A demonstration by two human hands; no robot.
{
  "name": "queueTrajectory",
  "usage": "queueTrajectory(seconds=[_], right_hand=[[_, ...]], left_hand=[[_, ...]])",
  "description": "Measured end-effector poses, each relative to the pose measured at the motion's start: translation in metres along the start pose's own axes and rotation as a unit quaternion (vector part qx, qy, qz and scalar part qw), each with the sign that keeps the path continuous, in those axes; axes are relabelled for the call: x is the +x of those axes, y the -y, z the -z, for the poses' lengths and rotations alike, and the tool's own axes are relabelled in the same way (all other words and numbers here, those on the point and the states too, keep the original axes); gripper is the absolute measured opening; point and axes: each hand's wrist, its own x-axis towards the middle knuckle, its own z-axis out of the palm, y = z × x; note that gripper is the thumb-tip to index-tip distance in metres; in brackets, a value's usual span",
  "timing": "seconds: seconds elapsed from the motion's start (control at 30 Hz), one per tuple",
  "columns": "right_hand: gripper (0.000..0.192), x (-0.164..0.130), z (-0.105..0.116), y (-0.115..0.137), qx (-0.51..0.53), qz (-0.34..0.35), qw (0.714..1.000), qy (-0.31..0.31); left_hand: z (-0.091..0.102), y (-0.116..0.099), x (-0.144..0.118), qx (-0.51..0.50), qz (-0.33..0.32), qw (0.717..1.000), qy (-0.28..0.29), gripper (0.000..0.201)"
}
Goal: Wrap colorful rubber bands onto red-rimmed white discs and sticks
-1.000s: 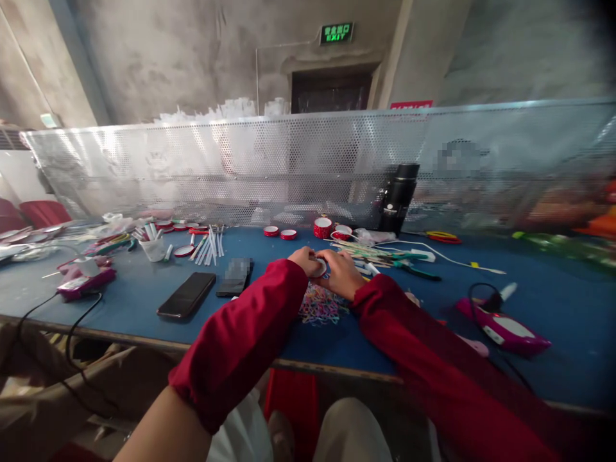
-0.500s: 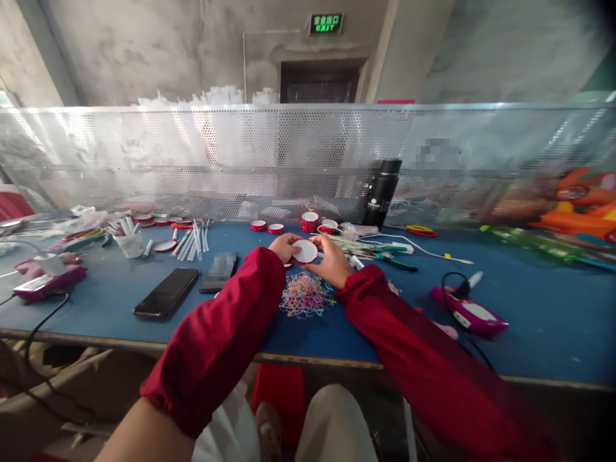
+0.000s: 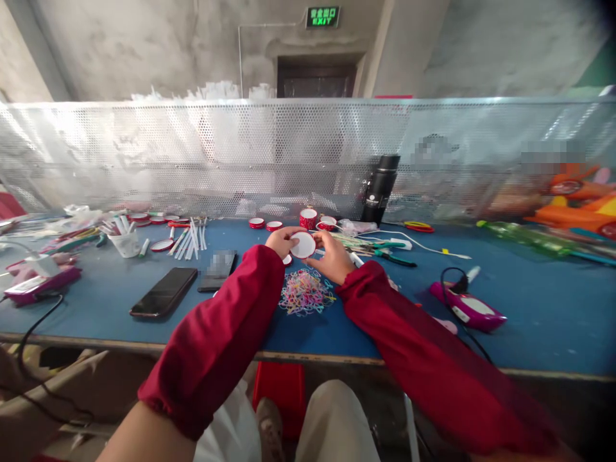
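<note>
A round white disc with a red rim, like a small lid (image 3: pixel 303 246), is held up between both hands, its white face toward me. My left hand (image 3: pixel 281 242) grips its left edge with the thumb on the face. My right hand (image 3: pixel 333 256) holds its right edge between fingers and thumb. Below the hands lies a heap of small colourful rubber bands (image 3: pixel 307 292). Another red-rimmed white piece (image 3: pixel 287 260) is partly hidden under my left hand. Behind the hands stand a red round tin (image 3: pixel 308 219) and several more red-rimmed pieces (image 3: pixel 256 223).
Two phones (image 3: pixel 164 292) lie left of my arm. Farther left are white sticks (image 3: pixel 192 239) and a cup of pens (image 3: pixel 124 242). Green-handled pliers (image 3: pixel 395 258), a black flask (image 3: pixel 380 189) and a purple power strip (image 3: pixel 468 308) are on the right. A perforated metal screen (image 3: pixel 183 154) borders the back.
The lid has tilted up, so more of its white face shows. Both hands still hold it and have shifted only slightly. The camera view has moved a little.
</note>
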Motion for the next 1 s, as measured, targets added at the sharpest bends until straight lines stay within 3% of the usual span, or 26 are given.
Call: queueTrajectory(seconds=[0.17, 0.43, 0.7, 1.0], right_hand=[[0.062, -0.002, 0.0, 0.006, -0.053, 0.002, 0.999, 0.004], [0.062, -0.001, 0.002, 0.007, -0.042, -0.01, 0.999, 0.023], [0.061, -0.002, -0.003, 0.005, 0.03, -0.029, 0.998, 0.047], [0.055, 0.001, -0.003, 0.007, 0.115, -0.054, 0.992, 0.022]], left_hand=[[0.0, 0.003, 0.001, 0.017, -0.031, 0.999, 0.026, 0.042], [-0.007, 0.007, -0.001, -0.024, 0.018, 0.999, 0.039, 0.038], [-0.01, 0.013, -0.002, 0.004, 0.034, 0.999, 0.008, 0.057], [-0.016, -0.002, -0.012, -0.14, 0.093, 0.986, 0.012, 0.052]])
